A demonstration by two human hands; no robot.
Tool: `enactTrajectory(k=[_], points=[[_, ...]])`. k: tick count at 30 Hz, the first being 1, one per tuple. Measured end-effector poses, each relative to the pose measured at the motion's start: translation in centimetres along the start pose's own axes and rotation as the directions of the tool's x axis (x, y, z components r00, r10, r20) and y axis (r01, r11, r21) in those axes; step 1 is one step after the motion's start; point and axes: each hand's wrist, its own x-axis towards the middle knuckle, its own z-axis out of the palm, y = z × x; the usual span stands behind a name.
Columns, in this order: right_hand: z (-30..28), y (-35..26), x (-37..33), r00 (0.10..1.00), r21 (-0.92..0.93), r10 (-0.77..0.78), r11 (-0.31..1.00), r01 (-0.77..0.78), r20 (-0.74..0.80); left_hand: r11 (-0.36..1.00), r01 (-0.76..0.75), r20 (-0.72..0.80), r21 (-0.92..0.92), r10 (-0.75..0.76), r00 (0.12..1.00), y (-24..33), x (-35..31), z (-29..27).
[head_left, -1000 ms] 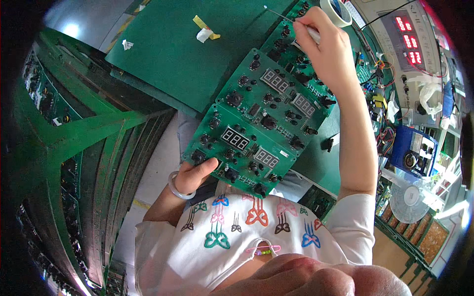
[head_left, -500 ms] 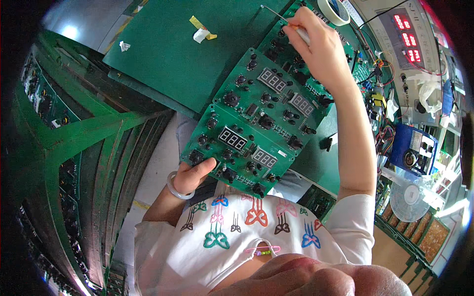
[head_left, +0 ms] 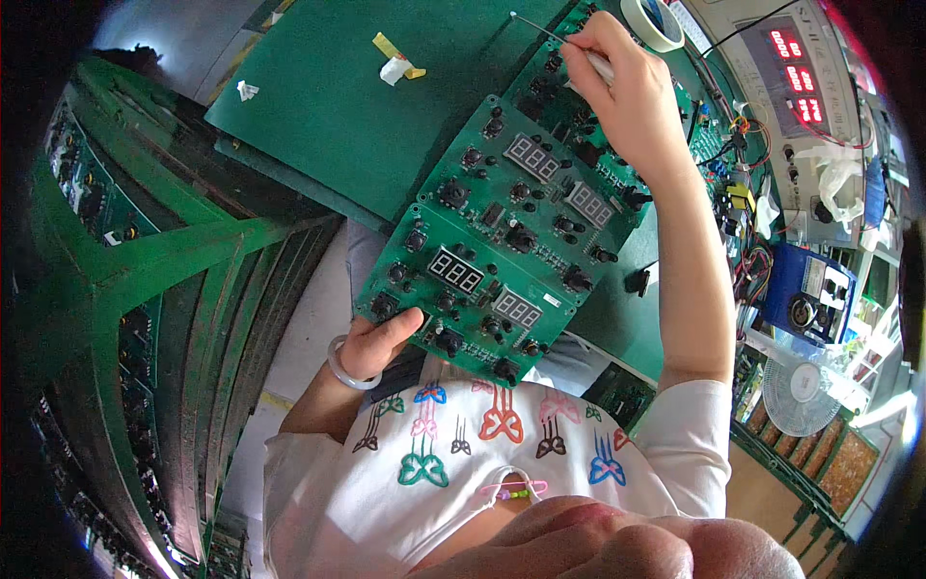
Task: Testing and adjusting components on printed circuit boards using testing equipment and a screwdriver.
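Note:
A green circuit board panel (head_left: 487,232) slants across the table's near edge, its joined sections carrying several digit displays, black knobs and small parts. At its near left corner my left hand (head_left: 371,345) is closed on the edge, thumb on top; the fingers underneath are hidden. My right hand (head_left: 622,87) is closed over the panel's far part, holding a thin metal-shafted tool (head_left: 540,30) with a pale handle. Its tip points left, past the board, over the green table mat. Whether the tip touches anything I cannot tell. My right hand and forearm cover part of the boards.
The green mat (head_left: 318,116) bears yellow tape scraps (head_left: 398,58). A tape roll (head_left: 652,21) lies at the far edge. To the right are tangled wires, a test unit (head_left: 796,77) with red digits, a blue device (head_left: 807,292) and a fan (head_left: 800,391). Green racks (head_left: 106,270) stand left.
My right hand has shifted very slightly, and the tool's handle sits at a slightly different angle in the fingers. My left hand and the circuit board panel stay in place.

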Motion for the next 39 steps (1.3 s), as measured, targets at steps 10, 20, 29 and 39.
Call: enactTrajectory(k=[10, 20, 29, 39], points=[[0.7, 0.6, -0.2, 0.995, -0.019, -0.059, 0.998, 0.058, -0.086, 0.999, 0.031, -0.018, -0.041, -0.032, 0.999, -0.2, -0.3, -0.4], [0.3, -0.3, -0.4, 0.994, 0.036, 0.076, 0.997, -0.074, -0.073, 1.0, 0.017, 0.021, -0.02, -0.017, 1.0, 0.0, 0.1, -0.4], [-0.2, -1.9, 0.6, 0.964, 0.185, 0.261, 0.946, -0.267, 0.057, 0.996, 0.06, 0.044, -0.062, -0.057, 0.997, -0.2, -0.5, -1.0], [0.2, 0.2, 0.2, 0.964, 0.092, 0.24, 0.969, -0.23, -0.112, 0.996, 0.076, 0.032, -0.046, -0.075, 0.997, -0.1, -0.3, -1.1]])
